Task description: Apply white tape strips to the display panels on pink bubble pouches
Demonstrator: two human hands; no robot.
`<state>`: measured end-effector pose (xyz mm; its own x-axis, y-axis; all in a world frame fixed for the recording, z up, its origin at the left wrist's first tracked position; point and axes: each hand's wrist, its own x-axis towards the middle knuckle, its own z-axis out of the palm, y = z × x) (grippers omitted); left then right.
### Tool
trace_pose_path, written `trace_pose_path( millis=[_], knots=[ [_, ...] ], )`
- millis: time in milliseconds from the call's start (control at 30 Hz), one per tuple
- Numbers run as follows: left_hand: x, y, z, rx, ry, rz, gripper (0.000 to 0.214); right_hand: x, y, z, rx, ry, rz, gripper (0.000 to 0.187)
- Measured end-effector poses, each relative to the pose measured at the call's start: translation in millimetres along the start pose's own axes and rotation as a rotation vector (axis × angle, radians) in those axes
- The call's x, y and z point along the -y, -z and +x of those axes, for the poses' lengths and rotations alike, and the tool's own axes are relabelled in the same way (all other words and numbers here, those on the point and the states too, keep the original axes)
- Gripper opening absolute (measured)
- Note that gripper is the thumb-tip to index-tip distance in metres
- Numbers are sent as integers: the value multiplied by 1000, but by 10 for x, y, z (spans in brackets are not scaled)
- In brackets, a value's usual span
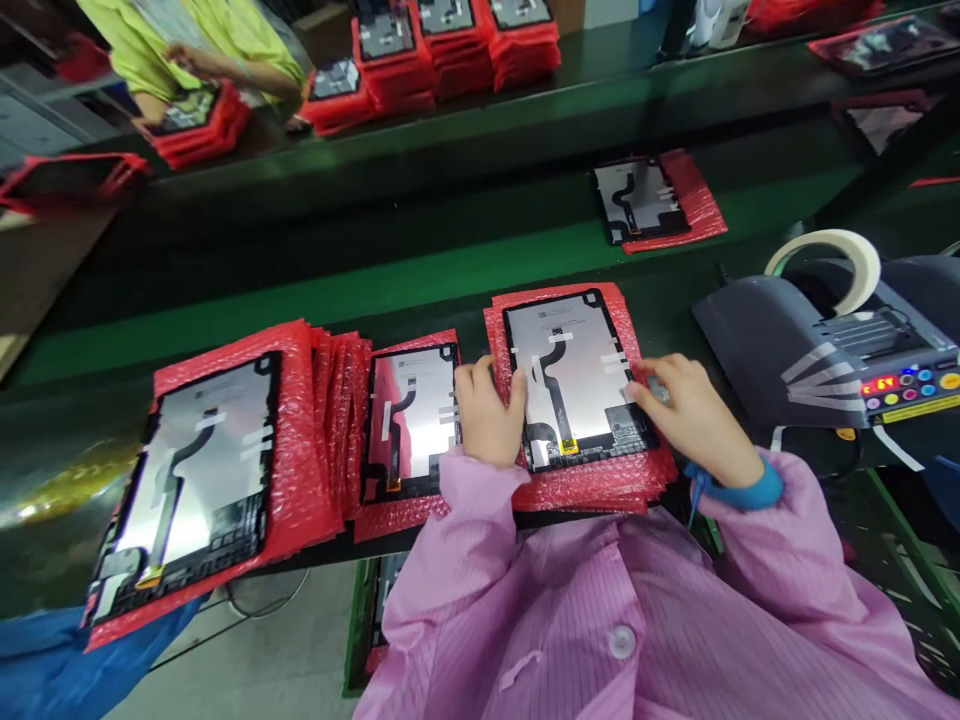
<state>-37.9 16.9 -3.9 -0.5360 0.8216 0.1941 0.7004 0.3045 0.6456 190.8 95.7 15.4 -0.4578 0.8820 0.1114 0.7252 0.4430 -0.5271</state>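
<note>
A tablet screen panel [581, 380], silver-backed with a black frame and a dark flex cable, lies on a stack of red bubble-wrap pouches [600, 485] in front of me. My left hand [491, 410] rests at its left edge, fingers and thumb apart. At the right edge, my right hand [686, 410] has thumb and forefinger drawn together beside a small white tape tab [631, 392]. What they pinch, if anything, is too small to make out. A second screen panel [427, 410] lies just left of my left hand.
A larger-looking panel [199, 470] tops a fanned pouch stack at left. Another panel [637, 200] lies beyond the green strip. A grey tape dispenser [795, 340] with a tape roll [866, 265] stands at right. Across the bench, a person in yellow sleeves [202, 45] handles wrapped panels.
</note>
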Motion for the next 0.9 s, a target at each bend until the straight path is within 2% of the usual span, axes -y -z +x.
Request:
trace_pose_path(
  millis=[133,267,367,500,600,700,833,900],
  knots=[
    [248,0,-188,129,128,-213,44,156,-110,-369,-10,-18,-8,52],
    [279,-60,-244,55,255,-465,40,289,-236,-480,-50,-11,36,67],
    [222,-130,-255,7,293,-548,38,262,-336,-487,-70,-17,122,74],
    [165,-198,-264,-38,302,-523,34,127,-512,-465,-165,-49,282,64],
    [175,-176,-249,-55,290,-517,22,85,-577,-443,-257,-96,417,59],
    [178,-80,-244,-97,286,-480,7,119,-535,-443,-325,-110,481,54],
    [84,62,-320,-203,263,-428,8,168,-452,-462,-319,-79,518,51],
    [8,96,-363,-218,250,-438,11,177,-440,-463,-297,-71,560,49]
  ],
)
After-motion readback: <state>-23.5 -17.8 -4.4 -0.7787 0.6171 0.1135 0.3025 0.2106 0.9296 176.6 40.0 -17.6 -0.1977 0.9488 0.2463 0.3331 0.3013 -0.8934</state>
